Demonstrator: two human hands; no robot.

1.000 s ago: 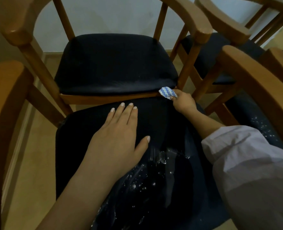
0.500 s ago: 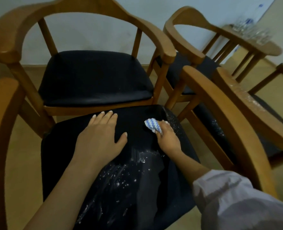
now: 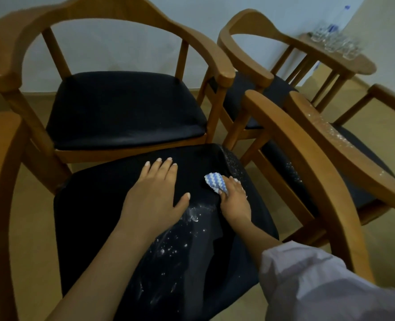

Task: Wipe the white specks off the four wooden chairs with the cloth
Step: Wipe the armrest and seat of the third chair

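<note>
Wiping was under way on the nearest chair's seat (image 3: 94, 216). The right grip (image 3: 234, 202) had its fingers curled round a bunched cloth (image 3: 215, 181), soft-looking, with a blue-and-white zigzag, pressed to the cushion. The left grip (image 3: 155, 193) lay flat just left of it, fingers straight, holding nothing and seemingly steadying the seat.

White specks (image 3: 168, 249) lay thickest behind both grips, toward the wrists, with a pale smear (image 3: 199, 212) between the two. A finer scatter (image 3: 233, 161) dotted the rolled seat edge just beyond the right fingertips. The smear suggested the stuff spreads when dragged. So the stroke would probably go best with firm, flat pressure, overlapping passes pulled one way off the seat's edge, and the cloth turned to a fresh face often. Lifting the left grip would free the patch under it.

The cushion was dark, matte and lightly padded, with rounded corners; whether fabric or leatherette I could not tell. The chair frames were smooth honey-brown wood with broad curved arms. Right of the grips, another chair's armrest (image 3: 331, 128) carried specks; the chair ahead (image 3: 122, 107) looked largely clean.
</note>
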